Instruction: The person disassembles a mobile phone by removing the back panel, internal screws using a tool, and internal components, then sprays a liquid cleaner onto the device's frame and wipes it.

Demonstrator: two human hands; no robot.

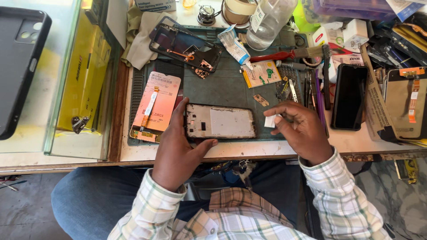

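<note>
Head view: at centre frame the left hand (pixel 178 149) clasps the left end of an opened phone frame (pixel 220 121) lying on the green work mat (pixel 227 86). Just right of it, the right hand (pixel 300 129) pinches a small white scrap (pixel 270 121) between closed fingertips

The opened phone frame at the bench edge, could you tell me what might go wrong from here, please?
1. The phone frame lies near the table's front edge, steadied only by the left hand; a nudge could tip it into the lap.
2. The small white piece pinched in the right hand could slip and vanish among the tools.
3. The glue tube lies close by and might smear the mat.
</note>
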